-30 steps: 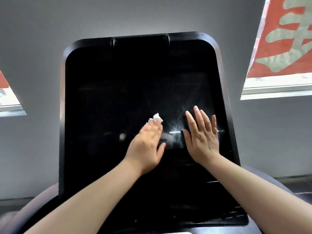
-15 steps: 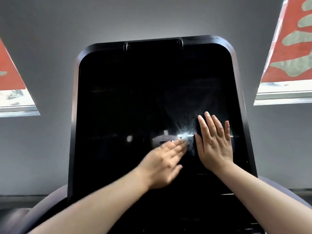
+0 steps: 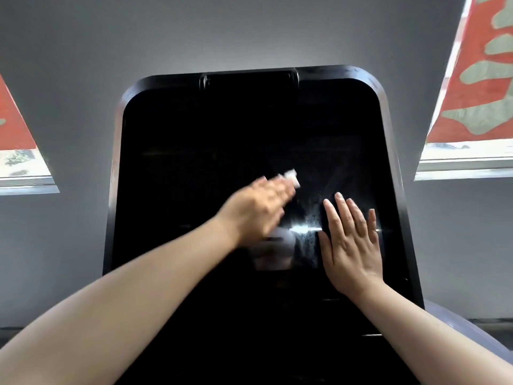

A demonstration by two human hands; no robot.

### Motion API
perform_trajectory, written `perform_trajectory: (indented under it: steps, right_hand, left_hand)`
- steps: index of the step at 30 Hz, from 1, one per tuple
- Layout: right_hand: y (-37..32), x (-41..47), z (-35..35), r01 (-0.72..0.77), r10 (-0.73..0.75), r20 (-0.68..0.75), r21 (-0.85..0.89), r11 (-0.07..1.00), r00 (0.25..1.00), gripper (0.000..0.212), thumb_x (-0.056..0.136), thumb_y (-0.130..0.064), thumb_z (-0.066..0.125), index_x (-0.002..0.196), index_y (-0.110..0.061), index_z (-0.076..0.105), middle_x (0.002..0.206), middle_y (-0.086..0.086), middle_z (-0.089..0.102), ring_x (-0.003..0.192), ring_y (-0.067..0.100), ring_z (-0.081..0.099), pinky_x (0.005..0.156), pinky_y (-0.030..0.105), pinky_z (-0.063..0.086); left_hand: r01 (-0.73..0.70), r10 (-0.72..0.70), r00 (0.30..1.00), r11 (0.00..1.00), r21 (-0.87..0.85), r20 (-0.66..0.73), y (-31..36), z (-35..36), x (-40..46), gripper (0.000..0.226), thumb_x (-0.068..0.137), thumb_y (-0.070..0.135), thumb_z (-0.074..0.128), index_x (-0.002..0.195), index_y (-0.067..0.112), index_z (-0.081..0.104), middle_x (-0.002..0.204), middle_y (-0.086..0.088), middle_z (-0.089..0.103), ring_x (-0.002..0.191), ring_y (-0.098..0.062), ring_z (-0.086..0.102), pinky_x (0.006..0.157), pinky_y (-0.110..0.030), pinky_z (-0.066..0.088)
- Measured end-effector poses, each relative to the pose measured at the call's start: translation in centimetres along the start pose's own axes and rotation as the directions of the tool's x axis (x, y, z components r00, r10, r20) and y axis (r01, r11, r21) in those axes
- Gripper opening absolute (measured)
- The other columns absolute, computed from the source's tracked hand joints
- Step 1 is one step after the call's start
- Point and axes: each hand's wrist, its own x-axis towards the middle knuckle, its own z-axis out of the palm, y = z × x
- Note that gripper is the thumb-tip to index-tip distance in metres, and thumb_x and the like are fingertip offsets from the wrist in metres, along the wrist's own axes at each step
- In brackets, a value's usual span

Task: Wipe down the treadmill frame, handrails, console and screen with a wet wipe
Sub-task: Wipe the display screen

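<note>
The treadmill's big black screen [image 3: 222,140] fills the middle of the head view, tilted back toward me. My left hand [image 3: 258,209], blurred by motion, presses a small white wet wipe [image 3: 293,176] against the glass near the centre; only the wipe's tip shows past the fingertips. My right hand [image 3: 351,243] lies flat on the screen's right part, fingers spread and pointing up, holding nothing. Between the two hands a wet, streaky smear [image 3: 305,229] catches the light.
A black rounded bezel [image 3: 116,162] frames the screen. Grey console housing [image 3: 455,326] curves out at lower right. Behind stands a grey wall [image 3: 69,79] with windows and red patterned blinds at left [image 3: 14,129] and right [image 3: 477,93].
My left hand swept the wipe down and right toward the right hand, then back up and left across the glass. The right hand stayed flat in place. My head shifted slightly.
</note>
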Motion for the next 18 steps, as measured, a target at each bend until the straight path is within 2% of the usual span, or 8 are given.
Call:
perform_trajectory:
  steps: [3, 5, 7, 10, 12, 14, 16, 18]
  right_hand:
    - [-0.1, -0.1, -0.2, -0.006, 0.006, -0.005, 0.002, 1.000, 1.000, 0.054, 0.091, -0.036, 0.035, 0.141, -0.014, 0.035, 0.146, 0.012, 0.041, 0.136, 0.024, 0.028, 0.116, 0.040, 0.004]
    - [-0.1, 0.0, -0.1, -0.007, 0.007, -0.007, 0.004, 1.000, 1.000, 0.054, 0.091, -0.035, 0.035, 0.140, -0.014, 0.035, 0.146, 0.013, 0.041, 0.136, 0.024, 0.028, 0.115, 0.040, 0.004]
    - [-0.1, 0.0, -0.1, -0.006, 0.006, -0.014, 0.008, 1.000, 1.000, 0.054, 0.090, -0.034, 0.036, 0.140, -0.014, 0.035, 0.146, 0.013, 0.042, 0.135, 0.024, 0.029, 0.115, 0.040, 0.005]
    - [-0.1, -0.1, 0.0, 0.002, -0.002, -0.012, 0.002, 1.000, 1.000, 0.054, 0.090, -0.033, 0.036, 0.140, -0.013, 0.035, 0.145, 0.013, 0.042, 0.135, 0.025, 0.029, 0.115, 0.040, 0.005]
    - [-0.1, -0.1, -0.1, -0.004, 0.004, -0.011, -0.001, 1.000, 1.000, 0.054, 0.090, -0.034, 0.036, 0.140, -0.012, 0.038, 0.145, 0.013, 0.042, 0.135, 0.024, 0.029, 0.115, 0.040, 0.005]
    - [-0.2, -0.1, -0.1, -0.005, 0.005, -0.007, -0.010, 1.000, 1.000, 0.054, 0.091, -0.035, 0.035, 0.139, -0.012, 0.040, 0.146, 0.013, 0.041, 0.136, 0.024, 0.029, 0.116, 0.040, 0.005]
    - [-0.2, -0.1, -0.1, -0.010, 0.010, -0.006, -0.012, 1.000, 1.000, 0.054, 0.091, -0.036, 0.035, 0.140, -0.012, 0.040, 0.146, 0.012, 0.041, 0.136, 0.023, 0.029, 0.116, 0.040, 0.005]
    - [-0.1, -0.1, -0.1, -0.014, 0.014, -0.008, -0.004, 1.000, 1.000, 0.054, 0.091, -0.036, 0.035, 0.139, -0.013, 0.041, 0.146, 0.012, 0.041, 0.136, 0.023, 0.029, 0.116, 0.040, 0.006]
  left_hand:
    - [0.385, -0.385, 0.923, 0.923, 0.003, 0.016, -3.9, -0.5, 3.1, 0.052, 0.096, 0.023, 0.028, 0.142, 0.000, 0.036, 0.150, -0.014, 0.032, 0.139, -0.023, 0.032, 0.114, -0.032, 0.020]
    - [0.534, -0.535, 0.844, 0.844, -0.054, -0.027, -1.7, 0.2, 4.0, 0.053, 0.096, 0.024, 0.031, 0.140, -0.005, 0.035, 0.150, -0.018, 0.031, 0.140, -0.029, 0.028, 0.115, -0.033, 0.016]
    - [0.418, -0.426, 0.904, 0.897, -0.140, -0.031, 3.0, 1.0, 3.3, 0.059, 0.089, 0.030, 0.031, 0.128, -0.011, 0.049, 0.136, -0.027, 0.047, 0.128, -0.039, 0.045, 0.109, -0.039, 0.032]
    - [-0.014, 0.018, 0.999, 0.990, -0.140, 0.026, 4.9, 0.4, 0.3, 0.055, 0.085, 0.030, 0.035, 0.121, -0.003, 0.060, 0.128, -0.019, 0.058, 0.120, -0.031, 0.055, 0.104, -0.036, 0.034]
    - [-0.041, 0.040, 0.999, 0.998, 0.038, 0.026, 0.4, 0.1, 0.4, 0.052, 0.085, 0.027, 0.033, 0.118, -0.001, 0.063, 0.121, -0.017, 0.063, 0.110, -0.028, 0.062, 0.094, -0.034, 0.042]
    - [0.237, -0.242, 0.970, 0.957, 0.165, 0.012, -4.9, -0.5, 1.5, 0.056, 0.089, 0.026, 0.027, 0.127, -0.005, 0.054, 0.131, -0.021, 0.055, 0.115, -0.031, 0.058, 0.094, -0.032, 0.043]
    - [0.533, -0.538, 0.842, 0.840, 0.099, 0.032, -6.9, -1.2, 2.3, 0.058, 0.094, 0.029, 0.022, 0.139, -0.004, 0.038, 0.149, -0.018, 0.033, 0.137, -0.030, 0.034, 0.112, -0.033, 0.024]
    - [0.626, -0.626, 0.780, 0.779, 0.020, -0.030, -3.4, -0.3, 3.8, 0.064, 0.092, 0.032, 0.020, 0.137, -0.008, 0.038, 0.147, -0.024, 0.033, 0.138, -0.035, 0.030, 0.114, -0.036, 0.020]
